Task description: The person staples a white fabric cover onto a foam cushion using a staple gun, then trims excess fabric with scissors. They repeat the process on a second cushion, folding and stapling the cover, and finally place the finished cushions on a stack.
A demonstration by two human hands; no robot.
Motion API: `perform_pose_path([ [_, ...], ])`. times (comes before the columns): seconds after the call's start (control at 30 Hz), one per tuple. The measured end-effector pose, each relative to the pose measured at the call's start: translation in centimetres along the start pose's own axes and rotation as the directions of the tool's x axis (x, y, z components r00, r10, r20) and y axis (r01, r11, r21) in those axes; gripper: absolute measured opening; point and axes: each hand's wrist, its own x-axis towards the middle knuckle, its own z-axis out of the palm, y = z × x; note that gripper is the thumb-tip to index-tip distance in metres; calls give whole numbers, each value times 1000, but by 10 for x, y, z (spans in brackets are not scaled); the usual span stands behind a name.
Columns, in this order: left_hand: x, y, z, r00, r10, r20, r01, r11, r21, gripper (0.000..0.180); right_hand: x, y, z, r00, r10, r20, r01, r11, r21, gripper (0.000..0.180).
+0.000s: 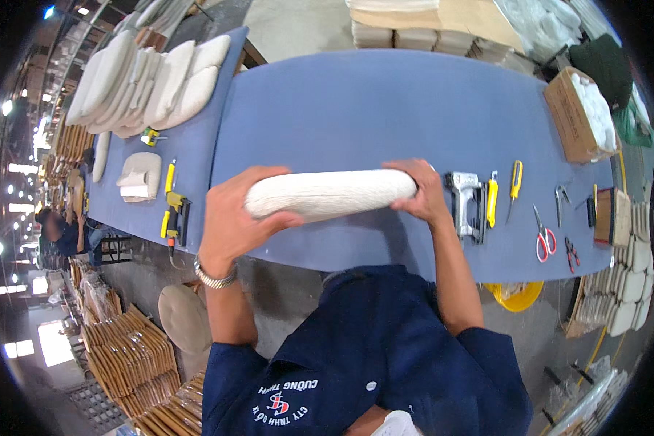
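1. While both hands grip it, a white upholstered seat cushion (329,193) stands on edge at the near edge of the blue tabletop (385,109).
2. Left hand (232,218): closed around the cushion's left end; metal wristwatch (215,276) on the wrist.
3. Right hand (423,192): closed over the right end.
4. Just right of it: pneumatic staple gun (466,203), yellow utility knife (515,182), red-handled scissors (543,236).
5. Far-left corner: stacked white cushions (149,83).
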Motion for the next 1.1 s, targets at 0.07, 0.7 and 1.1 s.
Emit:
perform_pose_path([
  [0.07, -16, -9, 6, 998, -62, -11, 62, 997, -43, 56, 0, 20, -4, 999, 13, -48, -13, 1000, -10, 63],
  [0.7, -146, -72, 141, 954, -299, -15, 294, 928, 231, 76, 31, 109, 16, 845, 438, -307, -407, 899, 164, 50],
  [1.1, -4, -19, 204, 887, -286, 363, 251, 958, 140, 70, 27, 107, 31, 774, 502, -387, -420, 863, 280, 38],
])
